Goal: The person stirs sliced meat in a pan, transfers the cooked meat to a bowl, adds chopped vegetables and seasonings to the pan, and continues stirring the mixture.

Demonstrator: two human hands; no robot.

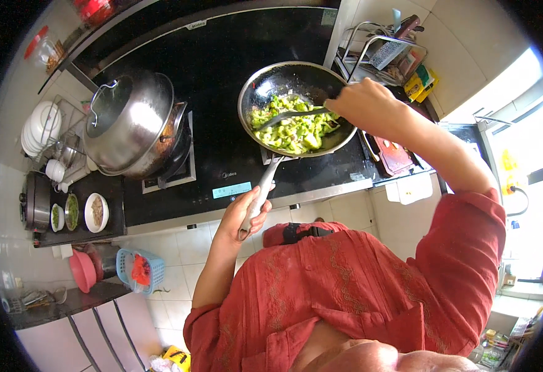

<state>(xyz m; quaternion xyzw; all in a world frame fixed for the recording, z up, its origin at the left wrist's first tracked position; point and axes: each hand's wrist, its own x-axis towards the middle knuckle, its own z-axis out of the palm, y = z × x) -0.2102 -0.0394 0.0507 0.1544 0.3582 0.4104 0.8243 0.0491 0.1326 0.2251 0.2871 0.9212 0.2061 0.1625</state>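
My left hand (244,215) grips the pale handle (263,188) of a black frying pan (271,76). The pan sits over the right burner of a black Midea cooktop (215,139). Chopped green vegetables (299,130) lie in the pan, mixed with a few small pinkish bits. My right hand (364,100) is above the pan's right rim, closed around a dark spatula (294,114). The spatula's blade reaches into the greens at their left side; part of its handle is hidden by my fingers.
A large lidded steel wok (129,123) stands over the left burner. Small bowls with food, including a white bowl (96,213), line the left counter. Behind my right forearm are a knife rack (369,46) and a red cutting board (394,156). A blue basket (155,274) stands lower left.
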